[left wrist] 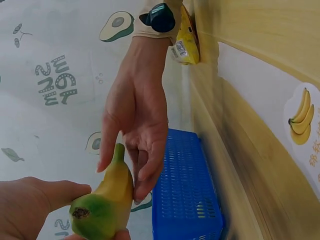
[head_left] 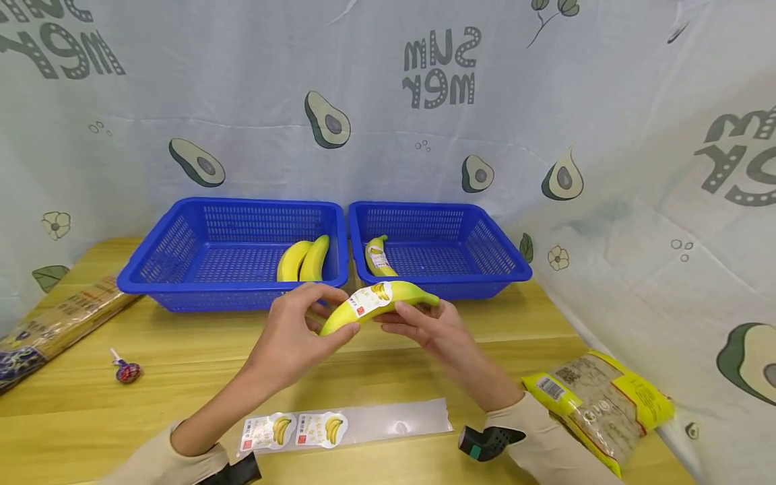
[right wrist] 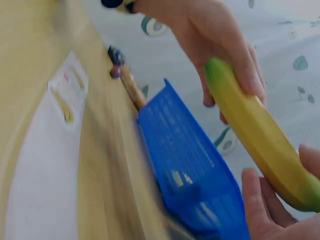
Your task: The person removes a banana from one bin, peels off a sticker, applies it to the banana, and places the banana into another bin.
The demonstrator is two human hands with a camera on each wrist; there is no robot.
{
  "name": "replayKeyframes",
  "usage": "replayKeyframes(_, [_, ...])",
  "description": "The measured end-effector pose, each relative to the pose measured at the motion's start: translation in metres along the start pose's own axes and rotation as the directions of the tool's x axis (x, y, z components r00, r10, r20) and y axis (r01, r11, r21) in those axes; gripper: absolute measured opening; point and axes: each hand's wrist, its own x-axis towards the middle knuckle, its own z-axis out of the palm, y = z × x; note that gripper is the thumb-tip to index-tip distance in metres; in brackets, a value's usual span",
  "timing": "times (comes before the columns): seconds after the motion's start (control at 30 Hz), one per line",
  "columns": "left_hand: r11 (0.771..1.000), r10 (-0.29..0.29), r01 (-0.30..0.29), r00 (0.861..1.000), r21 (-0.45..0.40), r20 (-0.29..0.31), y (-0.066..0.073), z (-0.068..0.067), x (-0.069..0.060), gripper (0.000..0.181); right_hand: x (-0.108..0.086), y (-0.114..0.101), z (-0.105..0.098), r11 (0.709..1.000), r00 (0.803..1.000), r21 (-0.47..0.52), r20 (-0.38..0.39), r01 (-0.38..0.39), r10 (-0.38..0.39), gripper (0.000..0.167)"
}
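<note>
A yellow banana (head_left: 409, 292) with green ends is held across both hands above the table, a white banana-print label (head_left: 371, 298) on its upper side. My left hand (head_left: 297, 333) pinches its left end between thumb and fingers. At the stem end, my right hand (head_left: 433, 330) holds it lightly, thumb on the near side and fingers beneath. The left wrist view shows the banana's tip (left wrist: 92, 215) close up; the right wrist view shows its unlabelled side (right wrist: 255, 130). Below the hands lies a clear label strip (head_left: 394, 421) with two labels at its left.
Behind the hands stand two blue baskets: the left basket (head_left: 242, 288) contains two bananas (head_left: 314, 259), the right basket (head_left: 439, 277) one labelled banana (head_left: 378, 259). A lollipop (head_left: 127, 372) and a long package (head_left: 67, 330) lie left; a yellow bag (head_left: 597, 404) lies right.
</note>
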Motion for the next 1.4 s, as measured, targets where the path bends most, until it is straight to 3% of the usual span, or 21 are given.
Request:
replayKeyframes(0.2, [1.000, -0.006, 0.007, 0.998, 0.013, -0.056, 0.004, 0.012, -0.004, 0.033, 0.001, 0.005, 0.012, 0.996, 0.990, 0.079, -0.132, -0.033, 0.043, 0.036])
replayKeyframes(0.47, [0.999, -0.032, 0.034, 0.996, 0.018, -0.082, 0.006, 0.022, -0.009, 0.038, 0.005, 0.008, 0.018, 0.994, 0.978, 0.088, -0.192, -0.067, 0.083, 0.041])
replayKeyframes(0.77, [0.999, -0.020, 0.024, 0.995, 0.044, -0.097, 0.004, 0.031, -0.009, 0.038, 0.010, 0.011, 0.020, 0.997, 0.972, 0.045, -0.222, -0.068, 0.076, 0.041])
replayKeyframes(0.87, [1.000, -0.030, 0.031, 0.996, 0.006, -0.086, 0.004, 0.033, -0.010, 0.038, 0.010, 0.010, 0.018, 0.997, 0.968, 0.038, -0.237, -0.071, 0.078, 0.040])
replayKeyframes(1.03, [0.985, -0.089, 0.081, 0.995, -0.150, -0.051, 0.000, 0.034, -0.005, 0.027, 0.012, 0.002, 0.012, 0.998, 0.968, 0.025, -0.244, -0.052, 0.056, 0.038])
replayKeyframes(1.13, [0.944, -0.138, 0.125, 0.990, -0.306, -0.018, -0.008, 0.035, 0.002, 0.022, 0.013, -0.005, 0.007, 0.998, 0.968, 0.020, -0.241, -0.062, 0.064, 0.039])
replayKeyframes(1.2, [0.893, -0.189, 0.176, 0.982, -0.414, 0.009, -0.013, 0.035, 0.007, 0.024, 0.013, -0.009, 0.003, 0.997, 0.968, 0.013, -0.240, -0.076, 0.077, 0.041])
replayKeyframes(1.3, [0.790, -0.287, 0.272, 0.956, -0.549, 0.060, -0.019, 0.038, 0.012, 0.027, 0.013, -0.015, -0.003, 0.995, 0.967, 0.000, -0.237, -0.095, 0.092, 0.044])
replayKeyframes(1.4, [0.674, -0.399, 0.386, 0.908, -0.629, 0.130, -0.022, 0.041, 0.017, 0.029, 0.013, -0.020, -0.009, 0.994, 0.970, -0.012, -0.220, -0.107, 0.102, 0.047])
